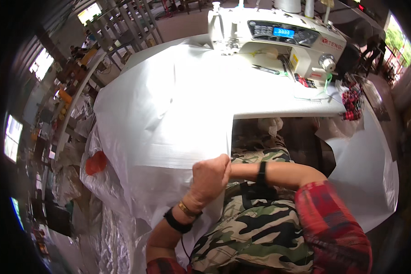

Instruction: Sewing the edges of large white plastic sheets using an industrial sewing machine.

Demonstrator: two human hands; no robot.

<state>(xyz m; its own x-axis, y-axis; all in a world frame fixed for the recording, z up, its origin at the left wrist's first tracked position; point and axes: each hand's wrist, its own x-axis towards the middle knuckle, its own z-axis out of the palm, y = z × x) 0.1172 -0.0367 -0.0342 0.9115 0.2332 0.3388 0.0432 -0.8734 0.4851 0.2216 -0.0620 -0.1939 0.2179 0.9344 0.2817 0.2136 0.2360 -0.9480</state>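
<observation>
A large white plastic sheet [137, 109] spreads over the sewing machine's table and hangs down toward my lap. My left hand [210, 178] is closed on the sheet's near edge, at its right corner. My right hand [236, 171] reaches in from the right and meets my left hand there; its fingers are hidden behind the left hand. Farther off, the white sewing machine [283, 34] stands at the back of the table, its lit display facing me. The sheet's far part lies close to the machine's needle end [230, 45].
Dark tweezers or snips [266, 69] lie under the machine's arm. Red and black thread bundles [351, 101] hang at the table's right end. Crumpled clear plastic [109, 228] and an orange-red piece [96, 163] are at left. Another white sheet [367, 169] hangs at right.
</observation>
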